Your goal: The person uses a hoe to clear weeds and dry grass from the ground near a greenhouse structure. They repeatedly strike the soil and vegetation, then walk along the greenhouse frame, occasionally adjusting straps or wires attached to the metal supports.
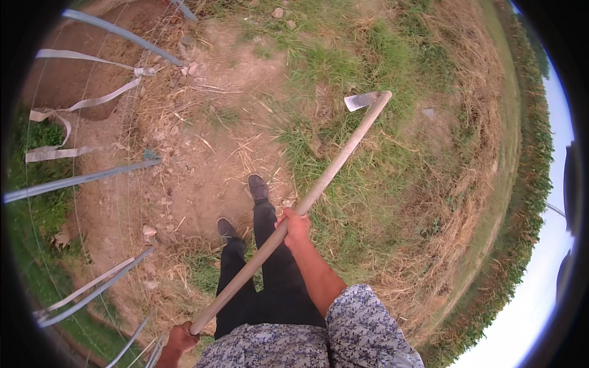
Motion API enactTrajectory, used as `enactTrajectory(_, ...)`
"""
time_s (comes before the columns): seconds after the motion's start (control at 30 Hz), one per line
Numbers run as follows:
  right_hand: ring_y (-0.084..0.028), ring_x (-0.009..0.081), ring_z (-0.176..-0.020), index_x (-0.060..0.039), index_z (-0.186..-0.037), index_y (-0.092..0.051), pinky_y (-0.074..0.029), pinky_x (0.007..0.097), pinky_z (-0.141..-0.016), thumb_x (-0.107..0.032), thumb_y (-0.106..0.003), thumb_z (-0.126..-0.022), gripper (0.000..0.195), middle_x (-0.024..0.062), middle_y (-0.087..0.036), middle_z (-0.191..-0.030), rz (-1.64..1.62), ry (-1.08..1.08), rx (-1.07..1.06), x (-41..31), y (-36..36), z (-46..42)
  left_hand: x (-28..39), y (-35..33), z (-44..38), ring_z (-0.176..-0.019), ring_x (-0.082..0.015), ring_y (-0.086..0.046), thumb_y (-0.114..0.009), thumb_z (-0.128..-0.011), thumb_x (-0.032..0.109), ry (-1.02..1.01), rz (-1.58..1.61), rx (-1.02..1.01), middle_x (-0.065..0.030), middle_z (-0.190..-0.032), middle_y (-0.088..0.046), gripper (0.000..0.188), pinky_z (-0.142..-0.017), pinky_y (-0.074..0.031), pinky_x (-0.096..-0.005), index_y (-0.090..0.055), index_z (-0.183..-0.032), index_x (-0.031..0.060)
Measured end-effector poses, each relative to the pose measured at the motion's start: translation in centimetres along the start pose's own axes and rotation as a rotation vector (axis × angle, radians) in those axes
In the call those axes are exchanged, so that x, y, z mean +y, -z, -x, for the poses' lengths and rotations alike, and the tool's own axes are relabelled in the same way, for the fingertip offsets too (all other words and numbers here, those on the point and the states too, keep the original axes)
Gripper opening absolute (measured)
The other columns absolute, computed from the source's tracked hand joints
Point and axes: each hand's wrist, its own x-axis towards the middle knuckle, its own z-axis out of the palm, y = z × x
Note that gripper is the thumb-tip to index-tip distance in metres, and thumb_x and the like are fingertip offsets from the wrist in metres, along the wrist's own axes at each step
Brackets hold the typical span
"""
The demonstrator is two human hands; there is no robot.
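A hoe with a long wooden handle runs diagonally across my body, from the lower left to the upper right. My left hand grips the butt end of the handle near my hip. Further up, around its middle, my right hand is closed on the wood. The flat metal blade at the far end hangs over green grass, pointing left; whether it touches the grass I cannot tell.
My shoes stand on bare soil with dry straw. At left is a wire fence with metal posts and loose white strips. Stones lie beside it. Dry cut grass and a row of green plants are at right.
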Motion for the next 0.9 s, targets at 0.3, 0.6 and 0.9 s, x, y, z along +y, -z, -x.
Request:
enactTrajectory(0.3,-0.055,0.0188,-0.049,-0.0016,-0.091,-0.048,-0.048,0.0373,-0.042,-0.002,-0.070,-0.081,0.024,0.0083,-0.054,-0.068,0.199,-0.178,0.158,8.3,2.9,-1.3,-3.8,-2.6,2.7,-0.076,-0.0356,-0.069,-0.076,-0.069,0.029,0.140,-0.149,-0.038,-0.0139,-0.078,-0.070,0.029,-0.071,-0.056,-0.0444,-0.067,-0.092,0.0137)
enactTrajectory(0.6,-0.051,0.0169,-0.050,-0.0050,-0.097,-0.047,-0.047,0.0340,-0.044,-0.005,-0.066,-0.085,0.023,0.0063,-0.050,-0.066,-0.021,0.173,0.030,-3.5,2.4,-0.7,1.5,-2.4,-6.4,-0.079,-0.0383,-0.068,-0.073,-0.071,0.029,-0.057,-0.185,0.091,-0.0159,-0.082,-0.069,0.025,-0.072,-0.055,-0.0470,-0.064,-0.090,0.0153)
enactTrajectory(0.9,-0.050,0.0174,-0.045,-0.0003,-0.078,-0.048,-0.044,0.0336,-0.040,-0.006,-0.063,-0.081,0.016,0.0074,-0.050,-0.059,0.197,0.116,0.140,-3.0,1.0,-5.7,6.3,-0.6,-2.5,-0.077,-0.0409,-0.067,-0.073,-0.072,0.029,-0.071,-0.110,0.114,-0.0204,-0.078,-0.068,0.027,-0.070,-0.054,-0.0485,-0.063,-0.087,0.0091)
